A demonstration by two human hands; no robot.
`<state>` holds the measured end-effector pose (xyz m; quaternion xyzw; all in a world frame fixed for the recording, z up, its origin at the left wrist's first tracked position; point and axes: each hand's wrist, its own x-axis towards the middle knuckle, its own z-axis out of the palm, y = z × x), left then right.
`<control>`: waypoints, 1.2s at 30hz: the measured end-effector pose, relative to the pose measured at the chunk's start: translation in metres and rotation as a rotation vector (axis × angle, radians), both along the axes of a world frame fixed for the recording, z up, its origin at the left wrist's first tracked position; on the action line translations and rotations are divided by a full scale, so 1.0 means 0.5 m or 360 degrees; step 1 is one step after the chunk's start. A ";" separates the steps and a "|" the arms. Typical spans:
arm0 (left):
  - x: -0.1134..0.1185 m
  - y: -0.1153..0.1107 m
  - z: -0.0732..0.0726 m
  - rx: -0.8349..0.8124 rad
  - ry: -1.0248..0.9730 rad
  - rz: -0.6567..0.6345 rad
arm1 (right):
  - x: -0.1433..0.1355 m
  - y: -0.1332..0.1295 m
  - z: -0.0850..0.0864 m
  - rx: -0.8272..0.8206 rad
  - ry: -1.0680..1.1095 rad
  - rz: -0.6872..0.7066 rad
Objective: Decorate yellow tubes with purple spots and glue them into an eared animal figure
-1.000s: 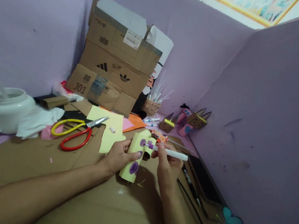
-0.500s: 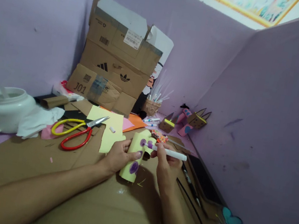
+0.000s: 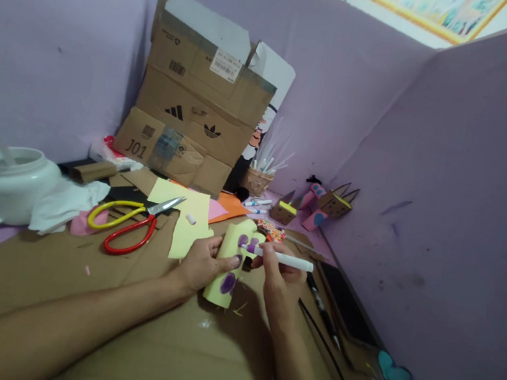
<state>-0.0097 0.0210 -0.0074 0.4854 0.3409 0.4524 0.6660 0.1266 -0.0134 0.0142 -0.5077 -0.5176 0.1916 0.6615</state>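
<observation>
My left hand (image 3: pixel 203 264) grips a pale yellow paper tube (image 3: pixel 219 286) from its left side, the thumb lying across the front. Purple oval spots mark the tube, which leans slightly over the cardboard. A white marker with a purple tip section (image 3: pixel 289 261) is pinched in my right hand (image 3: pixel 281 280). Its tip meets the tube near an upper purple spot. Behind the marker, a second small yellow piece (image 3: pixel 257 240) with purple on it is partly hidden.
Open scissors (image 3: pixel 150 221) and yellow paper (image 3: pixel 186 237) lie left of the tube. A white pot (image 3: pixel 22 190) stands far left. Folded cardboard (image 3: pixel 201 97) leans behind. To the right are a dark flat object (image 3: pixel 346 303), a black cable (image 3: pixel 335 359) and a teal heart (image 3: pixel 393 369).
My right hand and the marker have shifted slightly left and down along the tube. My left hand keeps its hold, almost unmoved.
</observation>
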 end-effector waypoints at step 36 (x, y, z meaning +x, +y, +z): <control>-0.001 -0.004 0.000 0.0006 0.0027 0.0009 | 0.009 0.005 -0.004 0.0083 -0.0037 -0.0198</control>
